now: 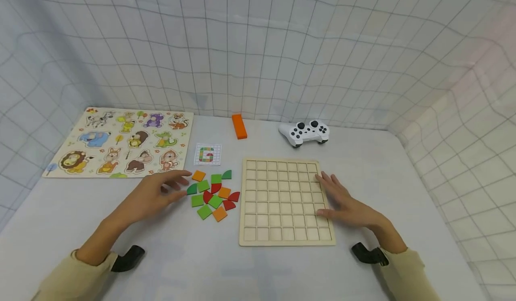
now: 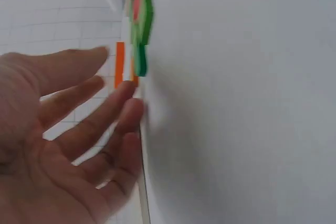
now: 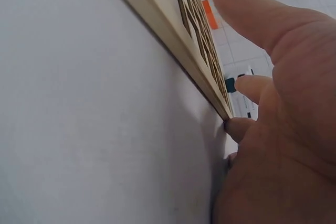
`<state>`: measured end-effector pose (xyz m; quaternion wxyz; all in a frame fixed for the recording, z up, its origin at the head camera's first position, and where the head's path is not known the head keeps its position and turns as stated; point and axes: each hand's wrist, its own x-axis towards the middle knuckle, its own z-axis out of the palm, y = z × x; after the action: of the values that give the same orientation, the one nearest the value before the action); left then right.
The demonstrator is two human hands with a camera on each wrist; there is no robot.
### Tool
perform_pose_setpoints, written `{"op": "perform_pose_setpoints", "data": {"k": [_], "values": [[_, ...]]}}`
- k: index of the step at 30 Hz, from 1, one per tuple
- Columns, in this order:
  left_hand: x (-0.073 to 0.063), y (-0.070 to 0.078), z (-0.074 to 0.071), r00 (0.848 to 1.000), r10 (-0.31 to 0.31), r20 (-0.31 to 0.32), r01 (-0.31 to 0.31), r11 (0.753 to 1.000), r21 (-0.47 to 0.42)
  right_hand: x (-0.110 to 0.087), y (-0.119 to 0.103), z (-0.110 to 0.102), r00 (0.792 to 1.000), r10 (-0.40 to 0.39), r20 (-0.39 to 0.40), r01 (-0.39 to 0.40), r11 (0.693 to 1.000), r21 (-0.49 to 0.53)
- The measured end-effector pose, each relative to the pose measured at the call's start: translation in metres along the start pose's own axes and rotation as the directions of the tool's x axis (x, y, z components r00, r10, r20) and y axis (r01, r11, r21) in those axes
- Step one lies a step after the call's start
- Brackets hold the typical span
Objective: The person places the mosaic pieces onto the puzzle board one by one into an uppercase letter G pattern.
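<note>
- Wooden grid board (image 1: 286, 202): flat on the worktop (image 1: 375, 166), right of the coloured tiles (image 1: 215, 201), which all lie off it.
- Left hand (image 1: 151, 195): fingers loosely bent, thumb apart, nothing held. Its fingertips are at the left margin of the tiles, nearest a dark green quarter-round (image 1: 192, 189); contact cannot be confirmed.
- Right hand (image 1: 344, 207): spread fairly wide along the board's right side, thumb and fingertips at the rim, gripping nothing. Pressure cannot be judged.
- Surroundings: pattern card (image 1: 207, 154) above the tiles; animal puzzle (image 1: 116, 130) beyond the left hand; orange block (image 1: 239, 126) and white game controller (image 1: 304, 133) near the back.
- Risk, tiles: crowded, several touching. In my judgement, closing the fingers on one could drag or flip its neighbours, or lift two together; the cause would be thin pieces lying flat with little gap between them.
- Risk, board: a sideways push from the right hand could slide it left into the red quarter-round (image 1: 234, 196) just beside its edge, since no hand is bracing the opposite side.
- Risk, puzzle: a careless sweep of the left fingers could knock its near edge.
</note>
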<state>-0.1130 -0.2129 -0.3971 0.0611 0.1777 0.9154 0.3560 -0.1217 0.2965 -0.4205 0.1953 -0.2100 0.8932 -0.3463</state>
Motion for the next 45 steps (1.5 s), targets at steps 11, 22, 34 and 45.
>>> {"op": "perform_pose_setpoints", "data": {"k": [11, 22, 34, 45], "values": [[0.016, 0.001, -0.006, 0.981, 0.009, 0.193, 0.009, 0.996, -0.089, -0.003, 0.005, 0.004, 1.0, -0.005, 0.01, 0.005, 1.0, 0.013], [0.022, 0.001, 0.003, 0.989, -0.005, 0.147, 0.013, 0.999, -0.052, -0.005, 0.004, 0.004, 1.0, -0.011, 0.0, 0.011, 1.0, -0.025], [0.022, -0.003, 0.003, 0.993, -0.008, 0.119, 0.014, 0.999, -0.043, -0.004, 0.002, 0.0, 1.0, -0.018, 0.007, 0.019, 0.999, -0.039], [0.019, -0.005, 0.002, 0.993, -0.013, 0.118, 0.019, 0.999, -0.047, 0.0, 0.004, 0.001, 0.999, -0.024, 0.021, 0.025, 0.998, -0.05]]}}
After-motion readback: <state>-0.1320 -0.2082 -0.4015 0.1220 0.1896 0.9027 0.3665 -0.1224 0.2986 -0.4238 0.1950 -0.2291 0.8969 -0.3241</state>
